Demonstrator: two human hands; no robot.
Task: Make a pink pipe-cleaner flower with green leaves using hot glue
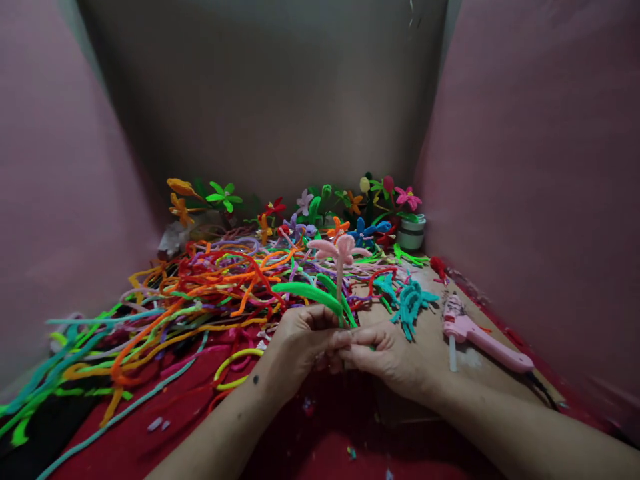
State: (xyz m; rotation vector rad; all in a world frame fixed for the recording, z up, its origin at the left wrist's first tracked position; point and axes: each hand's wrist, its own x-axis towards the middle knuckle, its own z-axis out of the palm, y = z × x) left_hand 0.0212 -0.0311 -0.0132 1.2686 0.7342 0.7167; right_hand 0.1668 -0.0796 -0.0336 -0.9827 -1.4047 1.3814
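Upright in front of me stands a pipe-cleaner flower (pixel 343 249) with pink petals, a pale pink stem and long green leaves. My left hand (pixel 303 340) is closed, its thumb and fingers pinching the lower stem just under the leaves. Right beside it, my right hand (pixel 383 350) is closed too, its fingertips meeting the left ones at the same stem. A bit of green shows between the right fingers. The stem's lower end is mostly hidden by the fingers.
Loose coloured pipe cleaners (pixel 220 280) are heaped at the left and middle. A pink glue gun (pixel 487 343) and teal pipe-cleaner pieces (pixel 413 303) lie on a brown board (pixel 425 373) at right. Finished flowers and a striped pot (pixel 411 235) stand behind. Pink walls (pixel 540 167) flank both sides.
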